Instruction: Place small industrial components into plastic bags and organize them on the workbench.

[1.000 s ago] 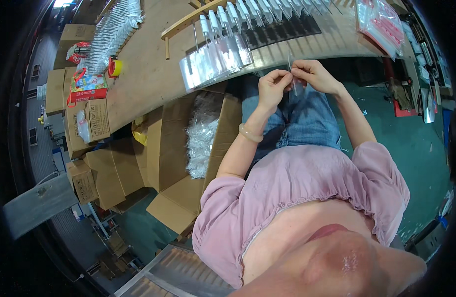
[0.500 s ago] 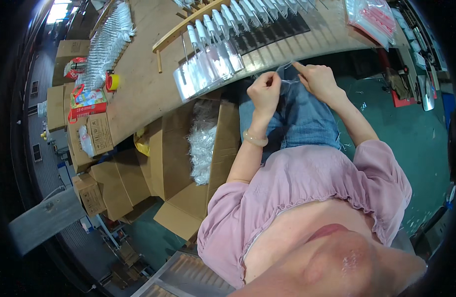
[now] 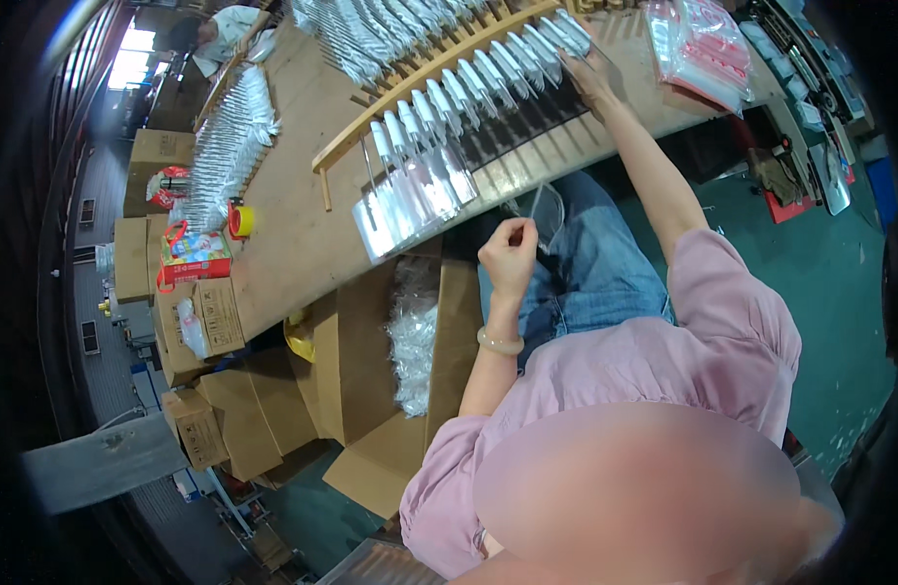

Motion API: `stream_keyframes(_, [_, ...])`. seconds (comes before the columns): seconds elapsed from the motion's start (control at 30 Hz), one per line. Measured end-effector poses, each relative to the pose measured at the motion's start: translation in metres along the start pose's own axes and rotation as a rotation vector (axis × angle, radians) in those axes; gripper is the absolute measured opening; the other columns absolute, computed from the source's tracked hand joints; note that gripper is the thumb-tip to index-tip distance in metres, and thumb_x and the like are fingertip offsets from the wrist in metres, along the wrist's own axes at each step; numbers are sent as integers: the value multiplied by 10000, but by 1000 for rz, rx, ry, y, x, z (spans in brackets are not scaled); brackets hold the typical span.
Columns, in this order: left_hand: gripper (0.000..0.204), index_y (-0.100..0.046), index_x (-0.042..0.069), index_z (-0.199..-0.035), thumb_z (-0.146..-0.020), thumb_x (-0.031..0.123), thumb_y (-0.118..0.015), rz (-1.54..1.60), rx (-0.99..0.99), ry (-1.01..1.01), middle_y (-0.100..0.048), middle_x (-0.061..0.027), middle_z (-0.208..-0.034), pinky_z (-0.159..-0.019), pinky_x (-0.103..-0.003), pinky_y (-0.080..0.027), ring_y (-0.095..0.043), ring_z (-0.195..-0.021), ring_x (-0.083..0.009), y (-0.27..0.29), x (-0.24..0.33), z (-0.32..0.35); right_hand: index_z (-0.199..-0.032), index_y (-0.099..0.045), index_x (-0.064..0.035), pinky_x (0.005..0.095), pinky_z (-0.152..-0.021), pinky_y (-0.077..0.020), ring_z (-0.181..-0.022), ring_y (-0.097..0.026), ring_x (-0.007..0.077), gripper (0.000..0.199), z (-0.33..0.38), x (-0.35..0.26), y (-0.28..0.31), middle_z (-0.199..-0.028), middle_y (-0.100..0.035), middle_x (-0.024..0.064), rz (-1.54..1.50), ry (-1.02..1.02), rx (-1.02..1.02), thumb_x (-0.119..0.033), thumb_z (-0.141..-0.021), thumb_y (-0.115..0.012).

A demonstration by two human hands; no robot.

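Note:
My left hand (image 3: 508, 255) is closed in a pinch above my lap, holding a clear plastic bag (image 3: 548, 216) by its edge. Over the table, my right arm is stretched to the far right end of a wooden peg rack (image 3: 410, 91). There my right hand (image 3: 590, 80) has its fingers around the last of a row of white-handled pieces (image 3: 488, 73); the fingertips are partly hidden. Several pieces at the row's left end have wide, shiny, flat parts (image 3: 415, 205) that reach the table's front edge. A dark strip (image 3: 517, 127) lies under the row.
Behind the rack lie many silvery wrapped pieces (image 3: 381, 34), with another such row (image 3: 230, 136) at the left. Clear bags with pink print (image 3: 698, 54) sit at the right. An open carton (image 3: 366, 351) of crumpled clear plastic (image 3: 413, 341) stands beside my left arm. Yellow tape (image 3: 242, 221) rests near the left edge.
My right hand has let go of the clear bag and moved up and away to the rack's right end. My left hand still pinches the bag. The view has shifted slightly.

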State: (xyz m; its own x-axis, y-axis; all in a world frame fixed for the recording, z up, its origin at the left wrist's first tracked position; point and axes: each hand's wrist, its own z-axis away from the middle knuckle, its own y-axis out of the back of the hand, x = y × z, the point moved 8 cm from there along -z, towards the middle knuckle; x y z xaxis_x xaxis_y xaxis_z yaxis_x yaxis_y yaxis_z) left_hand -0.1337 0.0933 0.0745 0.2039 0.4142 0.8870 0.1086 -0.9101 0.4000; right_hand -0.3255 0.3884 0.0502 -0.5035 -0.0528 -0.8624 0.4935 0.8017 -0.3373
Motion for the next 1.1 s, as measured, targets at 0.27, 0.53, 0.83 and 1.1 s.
stream_keyframes(0.27, [99,-692,6,-885,-810,66,-670,-20,16,25,-632,-10,-647,-549,-198,-448,-545,-594,-29,11,-14,9,-1168,-566,-41,252,-792,-462,-930,-597,120,389,0,5,-16,-990,-655,32,-88,-155,-7,-189,-833,-697])
stream_keyframes(0.53, [132,-692,25,-924,-809,84,-664,-118,-32,-143,-628,-103,-654,-554,-240,-473,-591,-566,-102,4,2,0,-1020,-637,-4,281,-783,-472,-883,-605,131,272,39,-67,27,-904,-677,58,522,100,-268,-210,-843,-660])
stream_keyframes(0.83, [132,-689,37,-912,-790,81,-663,-223,-70,-350,-660,-154,-754,-571,-326,-511,-651,-639,-287,-24,11,-7,-1037,-636,-28,305,-741,-501,-802,-657,191,255,185,-131,10,-884,-682,75,539,-204,-843,-75,-786,-632])
stream_keyframes(1.1, [136,-687,33,-915,-792,74,-648,-171,2,-275,-658,-175,-775,-589,-351,-520,-656,-669,-310,-28,4,11,-1056,-611,-44,321,-578,-529,-671,-664,201,294,214,-82,-11,-836,-669,134,940,-687,-1352,-121,-774,-640])
